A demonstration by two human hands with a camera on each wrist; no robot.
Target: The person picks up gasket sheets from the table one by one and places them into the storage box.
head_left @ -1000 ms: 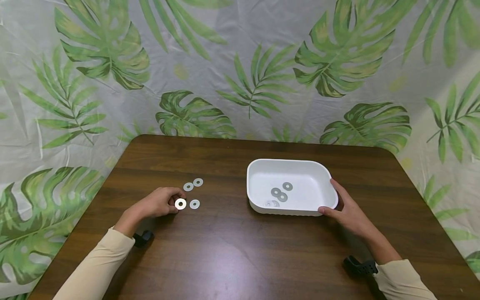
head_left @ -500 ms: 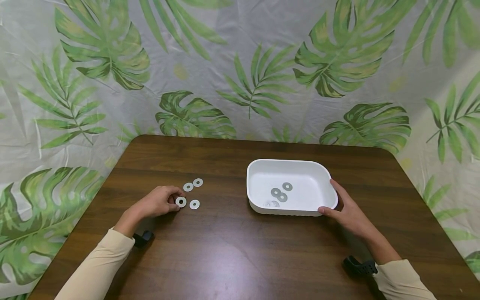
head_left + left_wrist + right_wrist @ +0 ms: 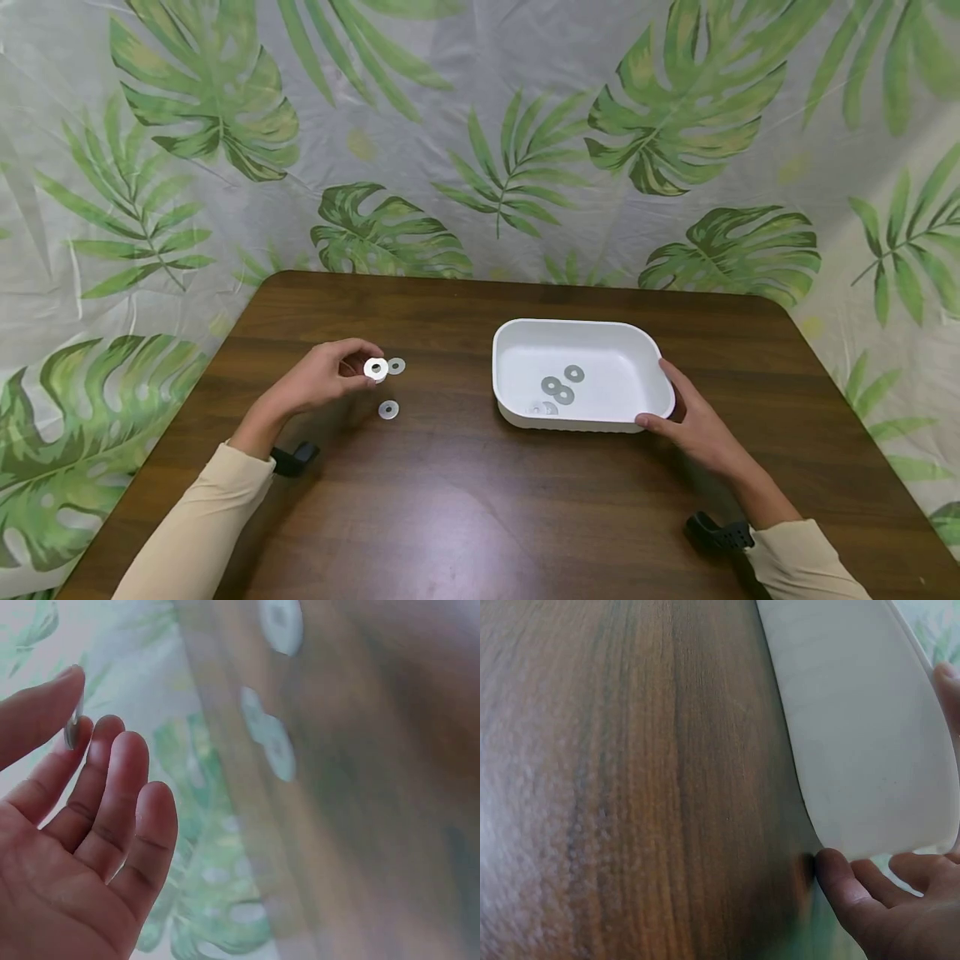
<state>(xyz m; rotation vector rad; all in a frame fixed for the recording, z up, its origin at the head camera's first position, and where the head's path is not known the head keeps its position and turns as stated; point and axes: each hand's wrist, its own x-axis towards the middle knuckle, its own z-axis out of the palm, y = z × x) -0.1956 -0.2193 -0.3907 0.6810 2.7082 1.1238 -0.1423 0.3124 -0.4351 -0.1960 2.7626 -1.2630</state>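
Left of a white tray (image 3: 585, 342), we see the left hand (image 3: 318, 379) pinching a metal washer (image 3: 377, 377) between thumb and index finger, raised off the brown wooden table (image 3: 442, 483). Three loose washers (image 3: 279, 763) lie below, also left of the tray: two touching, one apart. We find several inner washers (image 3: 564, 402) on the tray's floor. The right hand (image 3: 697, 429) grips the tray's right end, thumb at its near corner, fingers around the side. Behind the tray hangs a leaf-printed cloth (image 3: 510, 158).
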